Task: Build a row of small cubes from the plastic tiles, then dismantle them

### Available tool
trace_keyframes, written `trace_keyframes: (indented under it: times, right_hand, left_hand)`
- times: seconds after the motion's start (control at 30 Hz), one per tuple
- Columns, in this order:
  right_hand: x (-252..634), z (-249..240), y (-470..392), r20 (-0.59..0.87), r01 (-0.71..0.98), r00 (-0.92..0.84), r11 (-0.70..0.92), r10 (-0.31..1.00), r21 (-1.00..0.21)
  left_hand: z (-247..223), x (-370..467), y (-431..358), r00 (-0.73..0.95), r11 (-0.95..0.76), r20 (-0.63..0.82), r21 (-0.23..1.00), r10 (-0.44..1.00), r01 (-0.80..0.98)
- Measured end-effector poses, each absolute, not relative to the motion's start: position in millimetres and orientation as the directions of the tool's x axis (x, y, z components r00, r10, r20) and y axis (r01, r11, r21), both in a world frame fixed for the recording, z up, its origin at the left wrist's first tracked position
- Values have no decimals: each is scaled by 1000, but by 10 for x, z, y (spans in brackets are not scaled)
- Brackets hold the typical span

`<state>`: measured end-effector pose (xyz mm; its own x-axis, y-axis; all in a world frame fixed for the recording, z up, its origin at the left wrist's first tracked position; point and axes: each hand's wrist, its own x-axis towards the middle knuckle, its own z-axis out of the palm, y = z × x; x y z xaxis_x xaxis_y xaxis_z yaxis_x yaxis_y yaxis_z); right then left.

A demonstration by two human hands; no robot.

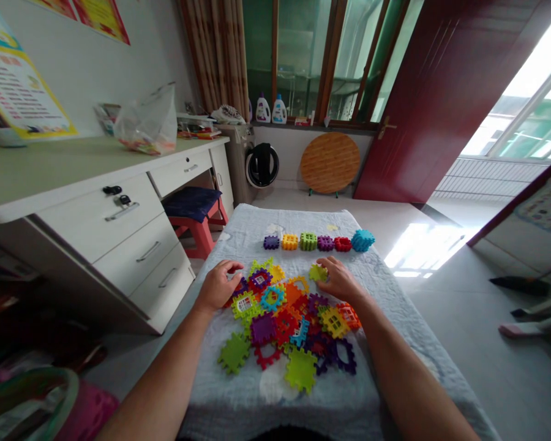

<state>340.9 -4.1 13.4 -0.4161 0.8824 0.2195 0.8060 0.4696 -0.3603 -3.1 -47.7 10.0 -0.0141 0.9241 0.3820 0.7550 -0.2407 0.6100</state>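
Observation:
Notched plastic building tiles in many colours lie in a loose pile on a cloth-covered table. My right hand (338, 278) is at the pile's far right, its fingers and thumb closed on the edge of a yellow-green tile (317, 272). My left hand (219, 285) hovers at the pile's left edge, fingers bent and thumb apart, with nothing visible in it. Near it are a purple framed tile (259, 279) and a lime window tile (245, 304). Closer to me lie a purple tile (263, 329), a green tile (234, 353) and a lime tile (301, 369).
Beyond the pile, several assembled blocks stand in a row, from a dark purple block (271, 242) to a bluish round block (362, 241). A white desk (119, 229) and a stool (195, 211) stand left. A round wooden tabletop (330, 162) leans at the back wall.

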Motion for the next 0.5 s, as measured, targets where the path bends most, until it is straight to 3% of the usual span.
trace_keyframes:
  times: [0.1,0.3,0.5]
  right_hand:
    - [3444,94,-19,205,814,-406,455,890,-361]
    - [3513,21,24,191,763,-363,409,912,-501]
    - [3525,10,30,195,754,-374,420,907,-506]
  left_hand:
    - [238,-16,-540,25,-249,344,626,939,739]
    - [588,37,-897,354,-349,95,520,931,780]
    - [526,70,-1156,361,-337,39,461,932,821]
